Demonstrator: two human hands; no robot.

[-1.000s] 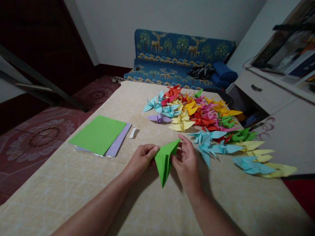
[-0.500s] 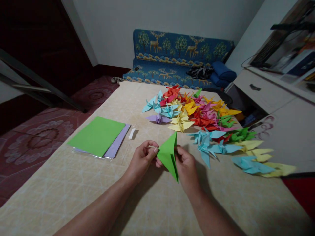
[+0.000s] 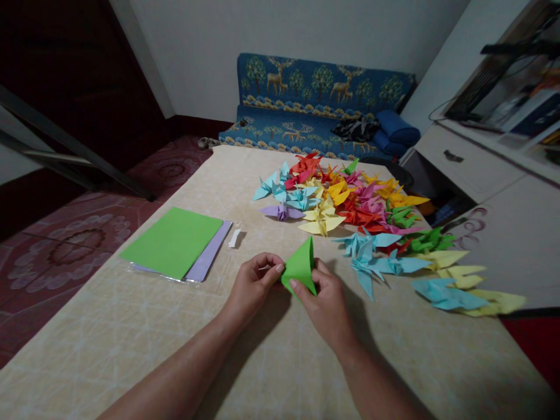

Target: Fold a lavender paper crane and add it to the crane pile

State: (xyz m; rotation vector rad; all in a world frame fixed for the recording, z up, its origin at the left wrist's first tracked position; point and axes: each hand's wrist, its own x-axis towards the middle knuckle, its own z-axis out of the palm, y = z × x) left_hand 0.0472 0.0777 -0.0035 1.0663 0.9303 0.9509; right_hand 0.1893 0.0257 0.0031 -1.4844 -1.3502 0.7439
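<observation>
A folded sheet of green origami paper [image 3: 300, 267] is held above the table between both hands. My left hand [image 3: 257, 277] pinches its left corner between thumb and fingers. On the other side, my right hand [image 3: 322, 294] grips the paper, its thumb across the lower front and its fingers partly hidden behind. One flap stands up in a point, and the right edge gapes a little. To the left lies a stack of square paper, a green sheet [image 3: 175, 242] over a purple sheet [image 3: 209, 254] on clear plastic wrapping.
Many folded paper cranes in several colours cover the table's right and far side, among them a purple crane [image 3: 282, 212] and a light blue crane [image 3: 366, 265]. A small white paper strip [image 3: 234, 238] lies beside the stack. Beyond the table [image 3: 131, 350] stands a blue patterned sofa [image 3: 289, 119].
My right thumb has come round to the front of the green paper and presses its lower part. The lower point that hung down is now folded or covered. My left hand has barely moved.
</observation>
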